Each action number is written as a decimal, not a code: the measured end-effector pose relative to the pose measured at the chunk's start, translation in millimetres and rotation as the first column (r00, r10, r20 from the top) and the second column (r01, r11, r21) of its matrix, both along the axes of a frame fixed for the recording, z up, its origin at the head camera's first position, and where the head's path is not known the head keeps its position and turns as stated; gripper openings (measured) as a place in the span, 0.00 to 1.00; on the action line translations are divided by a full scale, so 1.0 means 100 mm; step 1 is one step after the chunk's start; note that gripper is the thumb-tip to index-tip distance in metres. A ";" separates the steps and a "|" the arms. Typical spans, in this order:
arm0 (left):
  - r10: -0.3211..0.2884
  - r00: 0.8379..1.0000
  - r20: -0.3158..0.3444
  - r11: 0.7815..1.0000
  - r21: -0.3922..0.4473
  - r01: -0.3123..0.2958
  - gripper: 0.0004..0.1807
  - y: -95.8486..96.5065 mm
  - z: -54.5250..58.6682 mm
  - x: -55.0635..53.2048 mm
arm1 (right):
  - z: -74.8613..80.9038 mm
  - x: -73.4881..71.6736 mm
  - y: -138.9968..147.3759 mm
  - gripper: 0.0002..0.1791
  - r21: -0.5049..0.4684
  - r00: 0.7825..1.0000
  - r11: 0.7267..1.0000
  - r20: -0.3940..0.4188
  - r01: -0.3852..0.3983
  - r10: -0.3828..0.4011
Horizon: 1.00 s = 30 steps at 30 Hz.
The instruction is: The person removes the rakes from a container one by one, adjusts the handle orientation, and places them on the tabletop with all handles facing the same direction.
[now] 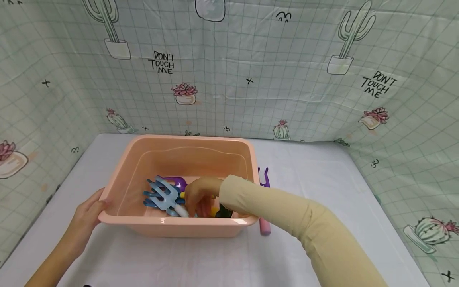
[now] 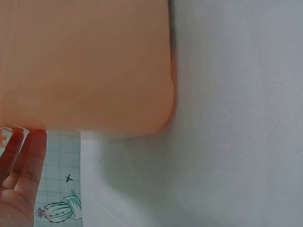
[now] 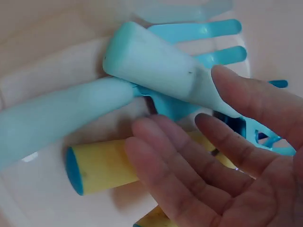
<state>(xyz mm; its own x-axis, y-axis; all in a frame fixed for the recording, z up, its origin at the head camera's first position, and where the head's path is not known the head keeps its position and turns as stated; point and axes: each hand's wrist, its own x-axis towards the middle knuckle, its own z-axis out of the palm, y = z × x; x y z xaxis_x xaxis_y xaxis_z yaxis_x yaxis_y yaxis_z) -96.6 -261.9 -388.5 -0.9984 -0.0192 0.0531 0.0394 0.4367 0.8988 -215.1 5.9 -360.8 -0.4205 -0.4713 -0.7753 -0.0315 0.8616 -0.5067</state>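
A peach plastic bin [image 1: 183, 231] stands on the table, and my left hand [image 1: 87, 213] grips its left rim, thumb on the top edge and fingers [image 2: 35, 161] under it. My right hand [image 1: 202, 191] reaches down inside the bin with its fingers parted and gently bent. Thumb and index fingertip lie on either side of the neck of a pale handle [image 3: 156, 66], close to it. It belongs to a light-blue toy garden fork [image 1: 166, 195]. Below the fingers is a yellow handle [image 3: 102, 168] with a blue end; another pale handle [image 3: 61, 111] lies alongside.
Also in the bin are a purple tool [image 1: 179, 182] and a dark object [image 1: 224, 212] partly behind the sleeve. Outside, against the bin's right side, lies a purple fork [image 1: 266, 177] with a pink handle [image 1: 264, 227]. A cactus-print cloth [image 1: 229, 79] hangs around the table.
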 end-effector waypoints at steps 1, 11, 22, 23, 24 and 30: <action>-0.003 1.000 -0.003 1.000 0.003 0.003 0.21 0.00 0.00 0.00 | -0.01 0.02 0.01 0.04 -0.012 1.000 1.000 0.003 -0.010 0.010; -0.015 1.000 -0.023 0.999 0.029 0.016 0.19 0.00 0.00 0.00 | -0.07 0.07 0.04 0.05 -0.050 0.999 0.997 0.011 -0.052 0.052; -0.005 0.999 -0.033 0.998 0.057 0.007 0.20 0.02 0.02 0.01 | -0.09 0.06 0.07 0.06 -0.063 0.999 0.997 0.011 -0.047 0.048; -0.005 0.999 -0.034 0.998 0.060 0.007 0.20 0.02 0.01 0.01 | -0.08 0.05 0.06 0.06 -0.045 0.999 0.998 0.029 -0.044 0.045; -0.005 0.999 -0.037 0.998 0.063 0.007 0.20 0.02 0.01 0.01 | -0.08 0.03 0.04 0.06 -0.019 0.998 0.999 0.056 -0.040 0.041; 0.005 1.000 -0.031 0.996 0.092 -0.002 0.20 0.03 0.01 0.01 | 0.01 -0.09 -0.06 0.07 0.144 0.988 0.990 0.150 0.004 -0.026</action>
